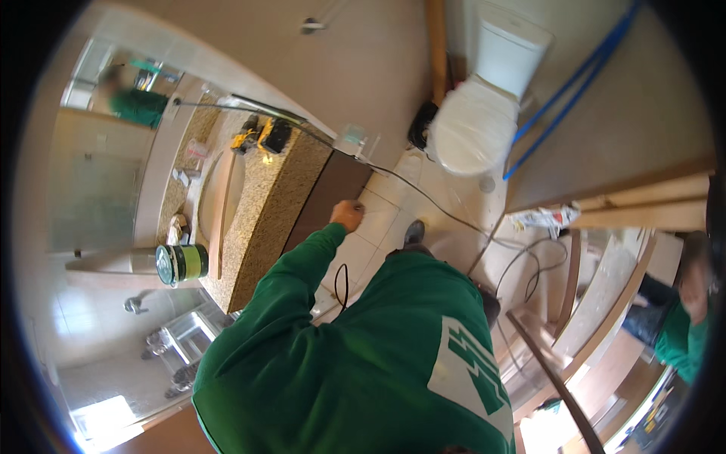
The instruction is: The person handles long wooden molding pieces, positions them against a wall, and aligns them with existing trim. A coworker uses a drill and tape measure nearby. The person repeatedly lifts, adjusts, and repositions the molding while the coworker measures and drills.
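Observation:
My left hand (346,216), at the end of the green sleeve, is closed beside the dark brown cabinet front (314,208) under the speckled counter (255,234), around something too small to make out. My right hand is out of sight. On the counter lie a yellow-and-black drill (246,136), a second yellow-and-black tool (274,136), a long wooden strip (221,219) across the basin and a green tub (181,265).
A white toilet (473,129) stands ahead-right. A black cable (416,189) runs over the floor tiles, and a blue hose (560,106) hangs beside it. Curved wooden pieces (631,295) lie right; another green-clad person or reflection (681,333) shows at the edge.

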A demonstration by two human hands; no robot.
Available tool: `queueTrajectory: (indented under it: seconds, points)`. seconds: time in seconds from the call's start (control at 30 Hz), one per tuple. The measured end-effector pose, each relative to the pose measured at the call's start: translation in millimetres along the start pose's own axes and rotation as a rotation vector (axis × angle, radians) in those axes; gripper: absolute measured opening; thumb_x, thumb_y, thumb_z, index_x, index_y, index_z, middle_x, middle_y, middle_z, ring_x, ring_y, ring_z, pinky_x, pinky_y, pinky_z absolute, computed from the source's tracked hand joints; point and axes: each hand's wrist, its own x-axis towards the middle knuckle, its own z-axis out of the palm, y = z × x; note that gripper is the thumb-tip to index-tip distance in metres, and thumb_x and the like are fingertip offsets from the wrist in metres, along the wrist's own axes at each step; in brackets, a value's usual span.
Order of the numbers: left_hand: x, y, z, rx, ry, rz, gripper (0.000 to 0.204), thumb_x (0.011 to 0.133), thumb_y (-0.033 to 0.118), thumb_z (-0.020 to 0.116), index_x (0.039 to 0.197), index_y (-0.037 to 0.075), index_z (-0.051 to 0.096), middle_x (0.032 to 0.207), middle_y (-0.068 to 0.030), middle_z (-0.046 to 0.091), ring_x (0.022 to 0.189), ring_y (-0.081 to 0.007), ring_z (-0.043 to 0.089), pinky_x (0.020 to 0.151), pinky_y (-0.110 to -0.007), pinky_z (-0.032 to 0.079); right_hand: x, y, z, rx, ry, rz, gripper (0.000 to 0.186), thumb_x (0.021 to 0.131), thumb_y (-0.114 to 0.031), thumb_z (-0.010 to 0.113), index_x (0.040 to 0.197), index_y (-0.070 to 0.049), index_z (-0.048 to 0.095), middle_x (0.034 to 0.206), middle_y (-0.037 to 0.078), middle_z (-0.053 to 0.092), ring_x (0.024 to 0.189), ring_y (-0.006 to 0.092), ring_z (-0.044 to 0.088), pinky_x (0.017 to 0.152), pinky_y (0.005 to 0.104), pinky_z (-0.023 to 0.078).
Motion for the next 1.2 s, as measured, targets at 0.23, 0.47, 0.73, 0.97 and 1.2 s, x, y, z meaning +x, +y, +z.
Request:
queueTrajectory:
  seconds: [0.23, 0.47, 0.73, 0.97, 1.2]
  points:
    - [60.5, -136.7, -157.5, -0.361, 0.536, -0.347, 0.025, 0.096, 0.015, 0.064, 0.086, -0.005, 0.076, 0.075, -0.0164, 0.074, 0.062, -0.0224, 0.069, 0.06, -0.038, 0.057, 43.2, 28.8, -2.9, -0.521, 0.174, -0.212, 0.061, 0.089, -0.024, 0.074, 0.138, 0.004, 0.05, 0.122, 0.029, 0.062, 0.108, 0.0402, 0.063, 0.093, 0.0553, 0.053]
    - [159.5, -154.1, -261.3, -1.194, 0.768, -0.498, 0.047, 0.095, 0.032, 0.077, 0.112, -0.009, 0.063, 0.094, -0.0224, 0.073, 0.072, -0.0333, 0.073, 0.064, -0.042, 0.063, 30.1, 5.0, 12.0, -0.367, 0.108, -0.103, 0.065, 0.086, -0.023, 0.078, 0.137, 0.004, 0.049, 0.125, 0.029, 0.062, 0.113, 0.042, 0.062, 0.095, 0.055, 0.053]
    - [249.0, -180.1, -302.0, -1.44, 0.583, -0.611, 0.024, 0.093, 0.028, 0.082, 0.096, 0.006, 0.074, 0.088, -0.0082, 0.078, 0.075, -0.0231, 0.077, 0.066, -0.043, 0.065, -3.6, -40.1, 1.5, -0.415, 0.129, -0.084, 0.063, 0.081, -0.019, 0.082, 0.134, -0.002, 0.052, 0.119, 0.022, 0.066, 0.107, 0.0361, 0.065, 0.088, 0.0511, 0.057]
    - [260.6, -193.7, -294.9, -1.653, 0.608, -0.422, 0.02, 0.098, 0.013, 0.073, 0.104, -0.006, 0.07, 0.103, -0.0164, 0.078, 0.085, -0.0306, 0.077, 0.07, -0.048, 0.064, -14.7, -46.3, -33.5, -0.257, 0.107, -0.104, 0.059, 0.081, -0.016, 0.081, 0.131, -0.002, 0.055, 0.115, 0.021, 0.066, 0.104, 0.0361, 0.065, 0.086, 0.0531, 0.057]
    - [173.7, -166.1, -279.7, -1.922, 0.661, -0.168, 0.013, 0.1, 0.005, 0.066, 0.104, -0.007, 0.065, 0.102, -0.0195, 0.075, 0.082, -0.0326, 0.077, 0.069, -0.048, 0.068, 8.6, -27.2, -36.6, 0.04, 0.004, -0.072, 0.048, 0.083, -0.016, 0.081, 0.123, -0.001, 0.061, 0.108, 0.019, 0.069, 0.101, 0.0353, 0.065, 0.084, 0.0525, 0.056]
